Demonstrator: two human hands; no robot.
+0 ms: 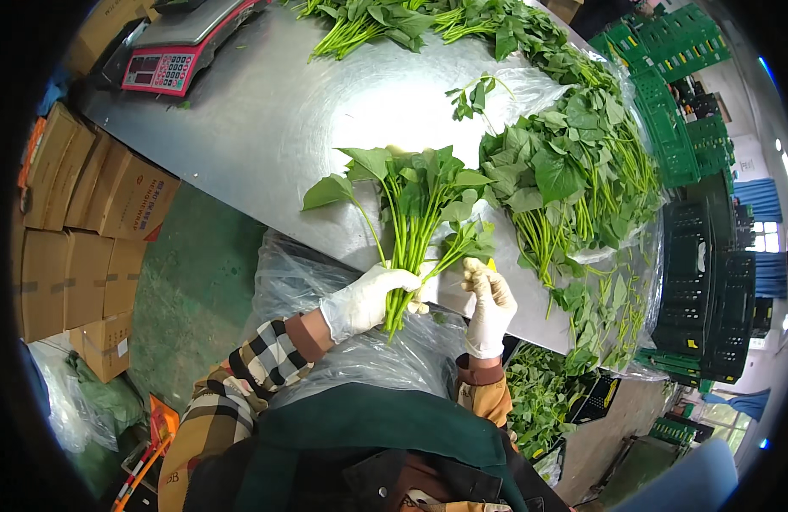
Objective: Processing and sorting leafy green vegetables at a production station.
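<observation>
My left hand [368, 299], in a white glove, is closed around the stems of a bunch of leafy greens [412, 224], its leaves pointing away from me over the table's near edge. Just right of the bunch is my right hand [488, 304], also gloved, with fingers curled and a small yellow thing at the fingertips; whether it grips that is unclear. A large heap of the same greens [560, 173] lies on the metal table [259, 141] to the right. A loose leafy sprig [477, 96] rests beyond the bunch. More bunches [368, 25] lie along the far side.
A red digital scale [160, 70] stands at the table's far left. Cardboard boxes [86, 275] are stacked on the left. Green crates [666, 121] and black crates [701, 288] line the right. Below the table's right corner, a crate holds more greens [538, 397]. Clear plastic sheeting [381, 358] covers my front.
</observation>
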